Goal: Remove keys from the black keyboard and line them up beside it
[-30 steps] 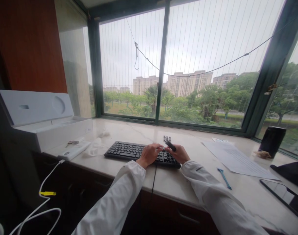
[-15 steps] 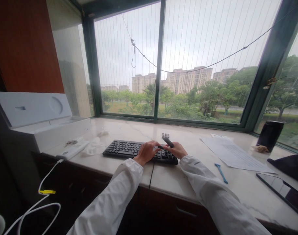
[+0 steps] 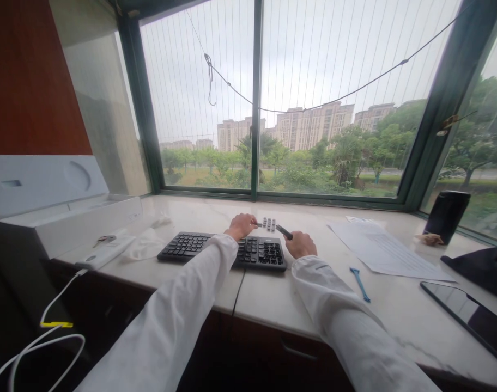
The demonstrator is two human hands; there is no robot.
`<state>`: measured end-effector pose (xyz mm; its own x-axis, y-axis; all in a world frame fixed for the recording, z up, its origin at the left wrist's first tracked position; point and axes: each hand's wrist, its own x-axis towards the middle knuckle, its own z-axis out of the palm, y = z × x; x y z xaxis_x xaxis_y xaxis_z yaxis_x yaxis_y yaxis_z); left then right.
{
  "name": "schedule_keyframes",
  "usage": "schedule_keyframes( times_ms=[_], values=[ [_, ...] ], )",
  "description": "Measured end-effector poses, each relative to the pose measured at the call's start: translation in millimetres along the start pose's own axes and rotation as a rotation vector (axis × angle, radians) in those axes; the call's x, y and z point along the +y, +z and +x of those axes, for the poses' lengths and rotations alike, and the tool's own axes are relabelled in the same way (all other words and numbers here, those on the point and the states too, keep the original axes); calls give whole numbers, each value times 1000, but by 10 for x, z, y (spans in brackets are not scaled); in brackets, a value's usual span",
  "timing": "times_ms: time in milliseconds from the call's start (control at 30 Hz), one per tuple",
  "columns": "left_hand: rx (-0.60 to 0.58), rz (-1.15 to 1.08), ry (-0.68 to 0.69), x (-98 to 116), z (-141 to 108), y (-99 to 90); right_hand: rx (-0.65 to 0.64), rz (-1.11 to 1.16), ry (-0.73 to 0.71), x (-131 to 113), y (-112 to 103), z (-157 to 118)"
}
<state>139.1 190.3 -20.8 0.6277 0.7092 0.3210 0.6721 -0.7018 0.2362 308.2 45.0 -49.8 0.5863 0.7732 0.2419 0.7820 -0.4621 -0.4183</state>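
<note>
My left hand (image 3: pixel 240 226) is closed in a pinch on a keycap (image 3: pixel 259 224), beside several loose keycaps (image 3: pixel 269 223) standing in rows on the counter. My right hand (image 3: pixel 301 245) is wrapped round a slim black tool (image 3: pixel 284 232); its tip points up and left toward the rows, and its exact kind is unclear. In front of both hands lies a black keyboard (image 3: pixel 250 255), partly covered by my left forearm. The number pad at its right end shows dark sockets where keycaps are off.
Papers (image 3: pixel 379 251), a blue plastic strip (image 3: pixel 360 284), a phone (image 3: pixel 465 316) and a black cylinder (image 3: pixel 448 216) are on the right. An open white box (image 3: pixel 89 218), a white power strip (image 3: pixel 109 252) and crumpled tissue (image 3: pixel 144 246) sit left. A window runs behind the counter.
My left hand has moved off the number pad to the keycap rows behind it, carrying a keycap. My right hand has drawn back off the keyboard, still gripping the black tool. The view has shifted slightly.
</note>
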Motion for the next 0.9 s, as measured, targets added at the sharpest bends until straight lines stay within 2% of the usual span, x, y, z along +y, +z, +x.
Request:
schedule_keyframes(
  times_ms=[133, 333, 600, 900],
  values=[
    [-81, 15, -45, -12, 297, 200, 6, -29, -9, -19, -28, -16],
    [-155, 31, -67, -52, 502, 392, 8, -15, -35, -40, -22, -19],
    [-158, 51, -65, -74, 605, 475, 18, 9, -68, -34, 29, 3],
    [-138, 56, -73, -52, 626, 472, 35, -20, -77, -49, 27, -5]
  ],
)
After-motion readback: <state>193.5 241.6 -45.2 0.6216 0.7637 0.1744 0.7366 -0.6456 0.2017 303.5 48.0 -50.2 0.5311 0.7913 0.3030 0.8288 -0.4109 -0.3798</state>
